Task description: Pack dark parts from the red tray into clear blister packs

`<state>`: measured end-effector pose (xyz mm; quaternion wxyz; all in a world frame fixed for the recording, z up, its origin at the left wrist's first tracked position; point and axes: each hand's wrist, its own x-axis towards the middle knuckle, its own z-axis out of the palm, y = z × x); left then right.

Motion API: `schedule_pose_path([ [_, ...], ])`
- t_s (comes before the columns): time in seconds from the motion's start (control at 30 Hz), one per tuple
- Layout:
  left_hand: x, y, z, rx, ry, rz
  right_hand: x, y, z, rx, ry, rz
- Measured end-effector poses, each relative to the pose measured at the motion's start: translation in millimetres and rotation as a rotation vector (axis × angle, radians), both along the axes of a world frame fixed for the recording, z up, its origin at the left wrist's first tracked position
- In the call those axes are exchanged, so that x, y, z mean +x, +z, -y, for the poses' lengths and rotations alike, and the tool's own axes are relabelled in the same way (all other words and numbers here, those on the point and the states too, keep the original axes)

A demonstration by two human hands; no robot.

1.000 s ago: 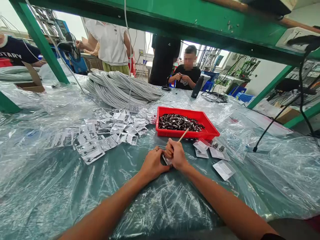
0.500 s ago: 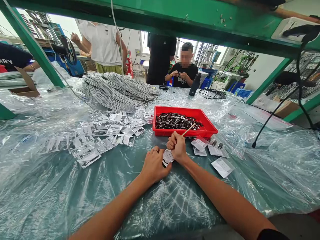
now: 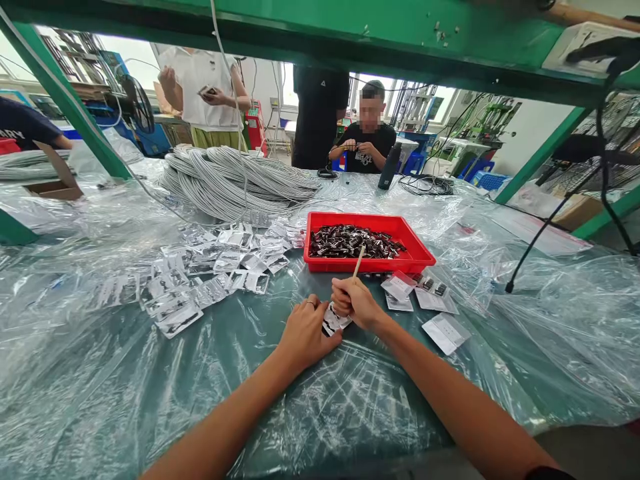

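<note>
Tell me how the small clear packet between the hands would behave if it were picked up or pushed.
The packet looks like thin clear film, so probably floppy and very light. It lies on glossy plastic sheeting, so a push would likely slide it. The left hand and the right hand, which grips a stick, pin it.

red tray [image 3: 419, 255]: 1; wooden stick [image 3: 358, 261]: 1; sachets right of the hands [image 3: 446, 333]: 4; grey cable bundle [image 3: 235, 180]: 1

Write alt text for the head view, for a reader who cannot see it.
Two bare hands meet over a plastic-covered table: the left hand pins a small clear packet while the right hand grips a thin wooden stick. Behind sits a red tray of small dark parts, with filled packets spread to the left.
</note>
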<state>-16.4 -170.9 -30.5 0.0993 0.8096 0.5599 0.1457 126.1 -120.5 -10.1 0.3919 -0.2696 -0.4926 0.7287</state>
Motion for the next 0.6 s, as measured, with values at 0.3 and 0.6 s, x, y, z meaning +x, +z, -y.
schedule_pose_path([
  [0.3,-0.6,-1.2,2.3,-0.026,0.004,-0.020,0.4,1.7,-2.7,-0.089,0.157,0.103],
  [0.6,10.7,11.6,0.5,-0.003,-0.008,-0.063,14.5,-5.8,-28.0,-0.032,-0.383,-0.182],
])
